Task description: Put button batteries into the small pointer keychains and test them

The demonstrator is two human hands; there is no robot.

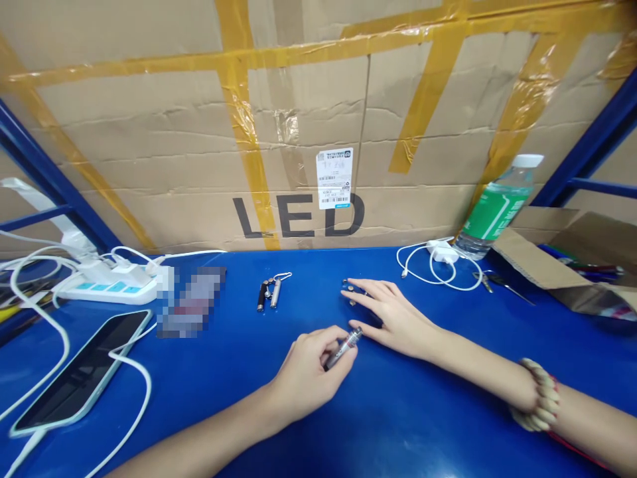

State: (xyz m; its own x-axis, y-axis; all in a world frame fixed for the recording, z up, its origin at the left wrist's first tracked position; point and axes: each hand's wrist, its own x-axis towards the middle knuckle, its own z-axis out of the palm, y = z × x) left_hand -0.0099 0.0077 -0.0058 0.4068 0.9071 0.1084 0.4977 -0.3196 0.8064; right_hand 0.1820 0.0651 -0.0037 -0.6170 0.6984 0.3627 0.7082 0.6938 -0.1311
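Note:
My left hand [309,375] is closed around a small silver pen-shaped flashlight [344,347], its tip pointing up and to the right. My right hand [393,315] lies flat on the blue table [398,411] with its fingers stretched out to the left. Its fingertips touch several small metal parts [348,287]. A beaded bracelet [540,395] sits on my right wrist. Two more small flashlights [269,292] with a wire ring lie on the table farther back, left of my right hand.
A phone [82,372] on a white cable lies at the left, behind it a power strip [107,282] with plugs. A white charger and cable [440,262], a green-labelled water bottle [495,209] and an open cardboard box [572,265] stand at the right. Taped cardboard marked LED [298,216] forms the back wall.

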